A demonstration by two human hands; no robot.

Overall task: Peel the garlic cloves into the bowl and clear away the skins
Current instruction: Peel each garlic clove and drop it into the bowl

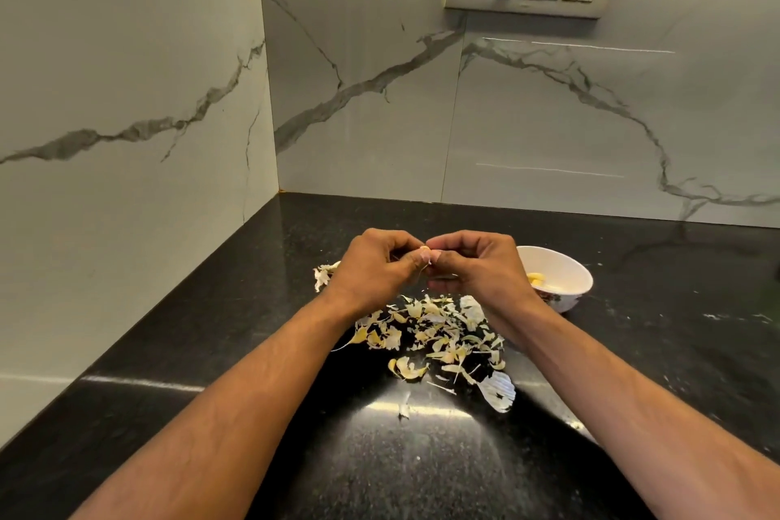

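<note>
- Two hands meet above the counter (253,350): your left hand (371,270) and right hand (472,266) both pinch one garlic clove (424,254), held over the skins (439,338) so peelings likely drop there
- The bowl (565,279) sits just beside your right wrist, peeled cloves inside, an easy reach

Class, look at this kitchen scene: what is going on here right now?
A person is peeling garlic at a black countertop. The left hand and right hand meet above the counter, pinching a small garlic clove between their fingertips. A pile of papery skins lies scattered beneath the hands, not yet cleared. To the right, a white bowl already holds a few peeled cloves.
</note>
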